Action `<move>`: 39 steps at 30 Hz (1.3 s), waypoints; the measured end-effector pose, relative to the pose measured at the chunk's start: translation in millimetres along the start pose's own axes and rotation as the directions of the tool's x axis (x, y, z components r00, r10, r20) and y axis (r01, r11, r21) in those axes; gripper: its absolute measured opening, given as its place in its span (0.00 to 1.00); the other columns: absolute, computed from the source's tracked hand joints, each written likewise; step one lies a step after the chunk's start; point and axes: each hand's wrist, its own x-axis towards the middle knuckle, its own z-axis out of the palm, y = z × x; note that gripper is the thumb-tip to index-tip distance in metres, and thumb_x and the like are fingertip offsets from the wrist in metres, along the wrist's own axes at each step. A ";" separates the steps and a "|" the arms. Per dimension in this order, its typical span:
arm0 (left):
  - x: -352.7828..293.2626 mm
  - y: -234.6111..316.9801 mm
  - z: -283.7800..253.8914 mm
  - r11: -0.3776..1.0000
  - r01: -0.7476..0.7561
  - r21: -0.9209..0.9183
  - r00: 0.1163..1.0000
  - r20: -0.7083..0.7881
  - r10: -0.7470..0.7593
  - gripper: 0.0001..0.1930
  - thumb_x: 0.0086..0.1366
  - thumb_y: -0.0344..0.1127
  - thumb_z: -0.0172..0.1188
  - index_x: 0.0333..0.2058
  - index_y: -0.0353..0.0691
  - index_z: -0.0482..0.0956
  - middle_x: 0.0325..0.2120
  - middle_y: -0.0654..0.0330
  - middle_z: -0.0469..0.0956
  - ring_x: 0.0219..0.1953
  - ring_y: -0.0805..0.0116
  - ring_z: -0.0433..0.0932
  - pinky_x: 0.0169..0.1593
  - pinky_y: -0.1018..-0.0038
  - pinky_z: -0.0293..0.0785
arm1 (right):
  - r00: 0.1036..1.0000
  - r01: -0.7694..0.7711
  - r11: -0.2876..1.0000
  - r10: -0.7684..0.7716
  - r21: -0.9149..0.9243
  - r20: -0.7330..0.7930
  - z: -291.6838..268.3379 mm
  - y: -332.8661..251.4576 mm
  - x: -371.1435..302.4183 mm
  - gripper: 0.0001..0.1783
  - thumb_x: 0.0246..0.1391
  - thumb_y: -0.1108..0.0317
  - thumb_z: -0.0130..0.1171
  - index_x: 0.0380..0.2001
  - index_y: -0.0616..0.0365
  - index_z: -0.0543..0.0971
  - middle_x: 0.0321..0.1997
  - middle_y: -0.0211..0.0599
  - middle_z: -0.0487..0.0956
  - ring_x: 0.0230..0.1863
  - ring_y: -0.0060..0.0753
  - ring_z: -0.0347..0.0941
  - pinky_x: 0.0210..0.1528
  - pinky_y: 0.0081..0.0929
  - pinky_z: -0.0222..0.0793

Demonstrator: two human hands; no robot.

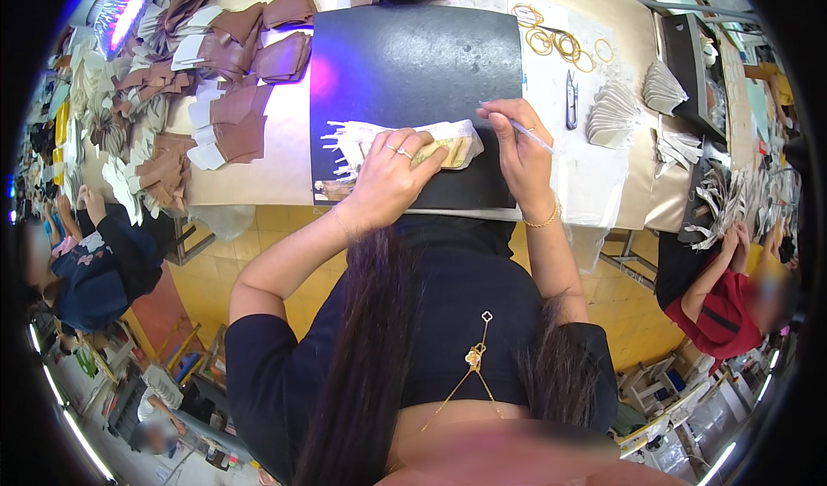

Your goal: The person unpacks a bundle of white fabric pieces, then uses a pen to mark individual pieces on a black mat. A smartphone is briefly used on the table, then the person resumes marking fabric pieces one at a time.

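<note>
My left hand (401, 171) is closed over a pale bundle in clear plastic (466, 144), with something yellowish showing through it. Thin white strips (343, 139) fan out from the bundle's left end. It lies on the near part of a black work mat (413, 64). Just to the right, my right hand (522, 146) pinches a slim whitish stick (531, 135) between thumb and fingers. The stick slants across that hand, apart from the bundle. My left fingers hide much of the bundle's middle.
Thread snips (571, 100) and yellow rubber bands (564, 46) lie right of the mat. Fanned stacks of pale pieces (613, 117) sit farther right. Brown leather pieces (241, 124) are piled at left, under a lit lamp (123, 16). People work at both sides.
</note>
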 end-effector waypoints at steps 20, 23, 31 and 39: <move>19.4 -71.6 -96.7 0.953 0.300 0.031 0.911 -0.307 -0.276 0.18 0.57 0.31 0.72 0.46 0.41 0.81 0.43 0.54 0.77 0.43 0.53 0.80 0.47 0.62 0.77 | 0.991 0.115 0.991 -0.119 0.066 0.053 21.4 22.1 -36.3 0.10 0.68 0.66 0.55 0.44 0.60 0.80 0.43 0.43 0.83 0.45 0.46 0.79 0.50 0.35 0.72; 40.8 -98.1 -70.6 0.959 0.284 0.003 0.930 -0.243 -0.275 0.16 0.56 0.35 0.73 0.44 0.42 0.84 0.41 0.56 0.79 0.42 0.54 0.80 0.46 0.62 0.76 | 0.997 0.074 0.991 -0.071 0.115 -0.029 20.1 22.1 -34.7 0.10 0.68 0.66 0.54 0.44 0.60 0.80 0.44 0.43 0.83 0.47 0.45 0.78 0.52 0.35 0.72; 37.9 -57.7 -30.7 0.987 0.094 -0.132 0.992 -0.068 -0.104 0.10 0.54 0.36 0.74 0.35 0.42 0.88 0.37 0.57 0.81 0.40 0.57 0.79 0.44 0.63 0.75 | 0.979 -0.026 0.981 0.064 0.192 -0.193 -4.9 26.9 -38.6 0.15 0.73 0.62 0.47 0.46 0.64 0.76 0.47 0.44 0.79 0.52 0.38 0.78 0.58 0.33 0.70; 25.4 -13.1 -10.7 0.976 0.146 -0.164 0.989 0.034 -0.142 0.11 0.54 0.36 0.73 0.37 0.43 0.89 0.39 0.60 0.82 0.40 0.60 0.78 0.47 0.64 0.73 | 0.990 -0.046 0.978 0.072 0.202 -0.124 1.3 27.8 -35.4 0.16 0.74 0.62 0.46 0.47 0.64 0.75 0.46 0.43 0.77 0.51 0.36 0.79 0.56 0.31 0.71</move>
